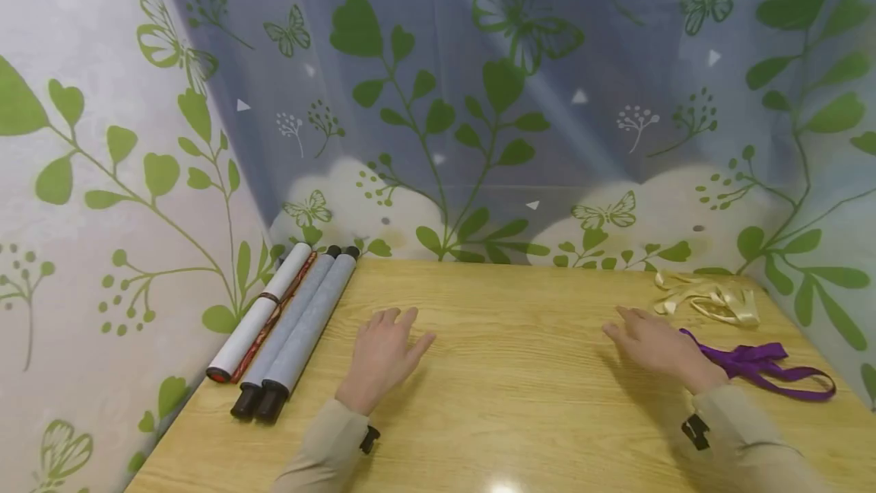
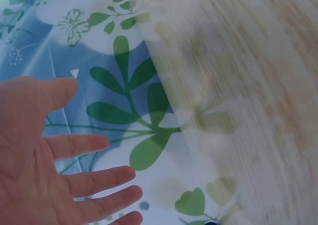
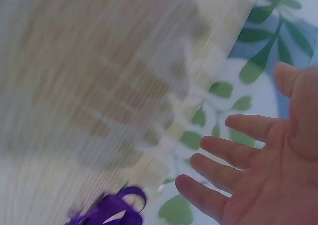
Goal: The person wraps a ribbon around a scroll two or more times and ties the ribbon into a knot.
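My left hand [image 1: 382, 357] is held over the wooden table with fingers spread and nothing in them; the left wrist view shows its bare palm and straight fingers [image 2: 102, 178]. To its left lie rolled scrolls: a white scroll [image 1: 256, 322] with a dark tie round its middle, and two grey-blue scrolls [image 1: 315, 318] with black end knobs. My right hand [image 1: 660, 348] is also empty, fingers extended, over the table's right part. Beside its wrist is a purple ribbon [image 1: 749, 364], loosely looped. Farther back lies a pale gold ribbon [image 1: 715, 300].
The wood-grain table [image 1: 499, 371] meets a patterned cloth backdrop [image 1: 438, 135] with leaves and butterflies at the back and sides. A narrow red patterned strip [image 1: 274, 318] lies between the white and grey-blue scrolls. Dark devices [image 1: 696, 430] sit on the wrists.
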The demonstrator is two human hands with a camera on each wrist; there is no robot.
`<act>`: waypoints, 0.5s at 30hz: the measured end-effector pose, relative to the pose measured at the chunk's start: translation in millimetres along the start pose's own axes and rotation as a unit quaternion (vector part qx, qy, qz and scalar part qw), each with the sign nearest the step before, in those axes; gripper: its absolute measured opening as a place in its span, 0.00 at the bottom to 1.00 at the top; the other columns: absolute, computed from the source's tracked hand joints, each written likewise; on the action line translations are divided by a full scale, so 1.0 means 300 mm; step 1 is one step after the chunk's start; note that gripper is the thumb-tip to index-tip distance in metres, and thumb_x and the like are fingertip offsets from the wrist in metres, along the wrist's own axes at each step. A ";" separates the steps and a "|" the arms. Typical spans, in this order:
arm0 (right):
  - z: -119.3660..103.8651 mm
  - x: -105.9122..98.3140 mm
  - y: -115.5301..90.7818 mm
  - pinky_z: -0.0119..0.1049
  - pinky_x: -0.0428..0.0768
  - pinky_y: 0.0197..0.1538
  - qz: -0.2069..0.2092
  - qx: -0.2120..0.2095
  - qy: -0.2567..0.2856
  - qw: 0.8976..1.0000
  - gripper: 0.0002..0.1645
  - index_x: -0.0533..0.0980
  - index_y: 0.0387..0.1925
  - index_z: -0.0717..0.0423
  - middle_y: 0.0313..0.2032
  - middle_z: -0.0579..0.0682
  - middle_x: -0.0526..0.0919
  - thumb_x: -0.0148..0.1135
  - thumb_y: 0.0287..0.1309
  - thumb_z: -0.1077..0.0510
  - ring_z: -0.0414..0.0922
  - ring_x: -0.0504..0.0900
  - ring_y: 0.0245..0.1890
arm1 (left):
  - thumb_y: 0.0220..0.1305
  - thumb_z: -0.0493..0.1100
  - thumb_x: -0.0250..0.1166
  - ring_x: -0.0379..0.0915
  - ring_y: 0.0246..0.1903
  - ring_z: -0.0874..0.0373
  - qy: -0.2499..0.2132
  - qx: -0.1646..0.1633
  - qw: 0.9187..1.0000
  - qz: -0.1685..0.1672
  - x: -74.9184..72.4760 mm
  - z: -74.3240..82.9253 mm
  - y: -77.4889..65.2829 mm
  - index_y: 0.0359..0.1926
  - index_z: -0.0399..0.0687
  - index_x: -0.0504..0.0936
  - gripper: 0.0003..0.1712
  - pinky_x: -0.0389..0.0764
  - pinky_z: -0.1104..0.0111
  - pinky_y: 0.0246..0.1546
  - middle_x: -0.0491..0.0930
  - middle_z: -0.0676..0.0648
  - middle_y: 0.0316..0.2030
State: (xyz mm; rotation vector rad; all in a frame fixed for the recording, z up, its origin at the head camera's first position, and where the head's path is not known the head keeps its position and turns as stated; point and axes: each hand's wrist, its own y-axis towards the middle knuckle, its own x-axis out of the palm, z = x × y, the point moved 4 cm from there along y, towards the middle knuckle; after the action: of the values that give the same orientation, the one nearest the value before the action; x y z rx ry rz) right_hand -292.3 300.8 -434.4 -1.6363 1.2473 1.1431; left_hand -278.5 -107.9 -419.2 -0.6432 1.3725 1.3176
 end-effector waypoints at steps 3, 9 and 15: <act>0.041 -0.021 0.019 0.69 0.65 0.59 0.011 0.009 -0.005 1.000 0.49 0.58 0.69 0.74 0.63 0.79 0.64 0.37 0.72 0.33 0.75 0.64 0.62 | 0.69 0.64 0.55 0.74 0.57 0.38 -0.001 -0.002 1.000 -0.008 0.009 0.006 0.004 0.61 0.47 0.76 0.32 0.74 0.43 0.53 0.78 0.36 0.56; 0.102 -0.047 0.049 0.67 0.67 0.58 0.020 0.021 -0.009 1.000 0.45 0.59 0.68 0.75 0.60 0.78 0.68 0.45 0.72 0.38 0.75 0.66 0.60 | 0.69 0.64 0.55 0.75 0.55 0.39 0.004 0.002 1.000 -0.023 0.022 0.021 0.006 0.60 0.45 0.77 0.32 0.75 0.45 0.53 0.80 0.37 0.54; 0.155 -0.057 0.069 0.70 0.63 0.59 -0.013 0.044 -0.010 0.999 0.46 0.57 0.68 0.75 0.62 0.80 0.64 0.43 0.72 0.37 0.78 0.57 0.63 | 0.68 0.63 0.58 0.77 0.52 0.42 0.014 0.017 1.000 -0.018 0.033 0.042 0.014 0.57 0.45 0.80 0.30 0.78 0.49 0.50 0.82 0.39 0.51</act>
State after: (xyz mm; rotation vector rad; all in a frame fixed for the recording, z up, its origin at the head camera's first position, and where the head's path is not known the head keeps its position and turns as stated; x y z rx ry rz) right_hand -323.7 344.4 -433.3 -1.5686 1.2430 1.0721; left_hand -281.1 -92.4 -424.4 -0.6632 1.3960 1.2582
